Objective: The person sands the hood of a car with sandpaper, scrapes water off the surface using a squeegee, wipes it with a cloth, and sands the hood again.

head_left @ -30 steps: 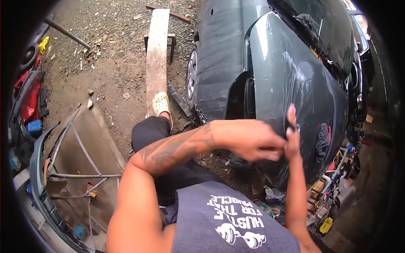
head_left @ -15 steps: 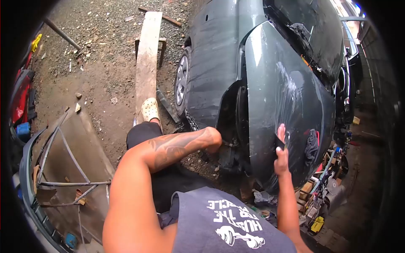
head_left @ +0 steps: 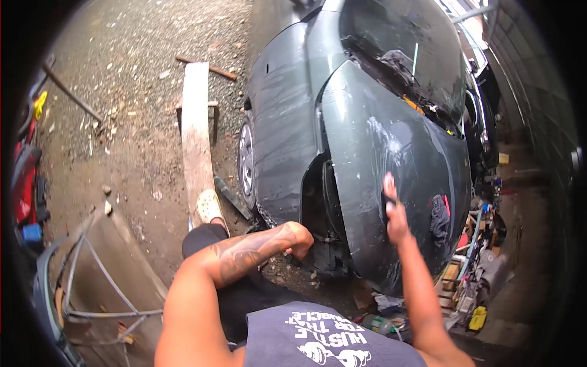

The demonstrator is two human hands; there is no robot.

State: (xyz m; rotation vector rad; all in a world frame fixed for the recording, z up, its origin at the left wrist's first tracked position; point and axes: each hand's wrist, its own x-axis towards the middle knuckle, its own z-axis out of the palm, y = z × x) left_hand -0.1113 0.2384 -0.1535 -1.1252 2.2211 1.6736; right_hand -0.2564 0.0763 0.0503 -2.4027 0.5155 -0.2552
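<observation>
My right hand (head_left: pixel 396 214) lies along the dark green car hood (head_left: pixel 361 183), fingers stretched forward. Between its thumb and fingers is a small dark flat pad (head_left: pixel 386 199), mostly hidden, held against the hood. Whitish wet streaks (head_left: pixel 391 144) run over the paint ahead of the fingertips. To the right, a crumpled dark cloth (head_left: pixel 438 221) rests on the hood with a red item (head_left: pixel 446 205) beside it. My left hand (head_left: pixel 299 240) is bent down at the wrist near the front wheel opening, fingers curled with nothing visible in them.
A wooden plank (head_left: pixel 196 122) on a low stand lies along the car's side, my foot in a clog (head_left: pixel 209 205) at its near end. A metal-framed panel (head_left: pixel 116 269) leans at left. Clutter, including a yellow item (head_left: pixel 478 318), lines the right.
The view has shifted, so the car and plank appear lower and further left. My right hand stays on the hood with the pad, its fingertips nearer the whitish streaks. My left hand remains curled.
</observation>
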